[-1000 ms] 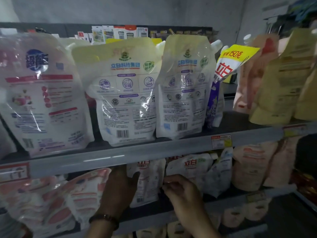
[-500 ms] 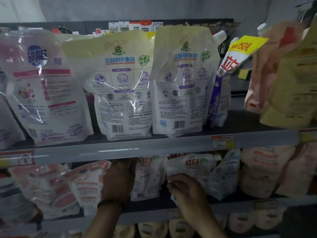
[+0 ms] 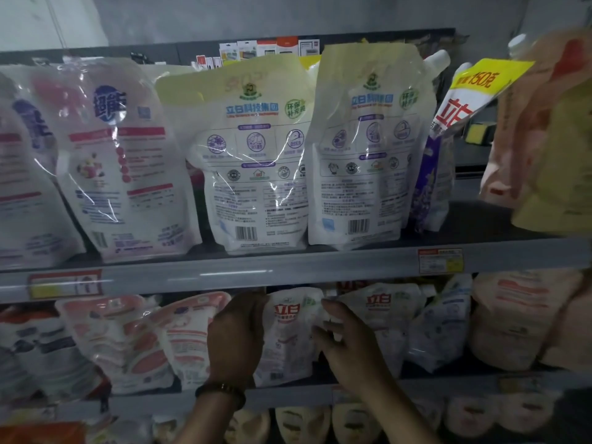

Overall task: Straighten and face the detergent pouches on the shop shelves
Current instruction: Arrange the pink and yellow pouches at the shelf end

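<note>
On the middle shelf a white detergent pouch (image 3: 288,334) with a red logo stands upright between my hands. My left hand (image 3: 235,338) grips its left edge. My right hand (image 3: 347,344) rests against its right edge with the fingers spread, in front of a second white pouch with a red logo (image 3: 384,310). On the upper shelf two large white-and-yellow pouches (image 3: 256,161) (image 3: 365,155) stand with their printed backs and barcodes outward. A pink-and-white pouch (image 3: 125,161) stands left of them.
A tilted pouch with a yellow top (image 3: 464,100) leans at the upper shelf's right. Peach and yellow pouches (image 3: 551,129) loom close at the right edge. Pink-patterned pouches (image 3: 134,344) fill the middle shelf's left. The grey shelf rail (image 3: 288,270) carries price tags. More pouches (image 3: 304,424) sit below.
The view has shifted left and slightly down. My left hand has slid right onto the pouch's left edge. My right hand has opened its fingers against the pouch's right side.
</note>
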